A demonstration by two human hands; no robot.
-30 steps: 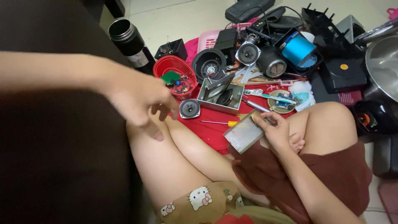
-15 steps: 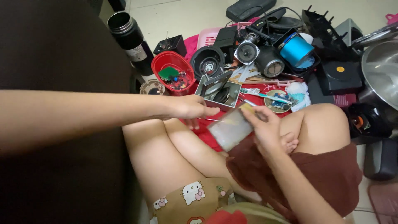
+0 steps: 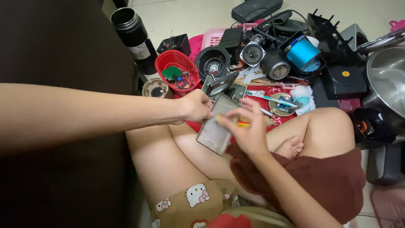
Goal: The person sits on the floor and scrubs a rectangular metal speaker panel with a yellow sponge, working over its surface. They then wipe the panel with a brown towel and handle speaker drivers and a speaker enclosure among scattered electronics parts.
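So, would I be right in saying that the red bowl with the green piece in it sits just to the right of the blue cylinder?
Not quite: the head view shows the red bowl well to the left of the blue cylinder, with a round black speaker part between them. The green piece does lie inside the bowl, as you said.

Two hands, left (image 3: 196, 105) and right (image 3: 247, 131), one red bowl (image 3: 166, 63), one blue speaker (image 3: 301, 51), one flask (image 3: 135, 36).

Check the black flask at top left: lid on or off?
Off. The flask stands upright with its round mouth open and no cap on it.
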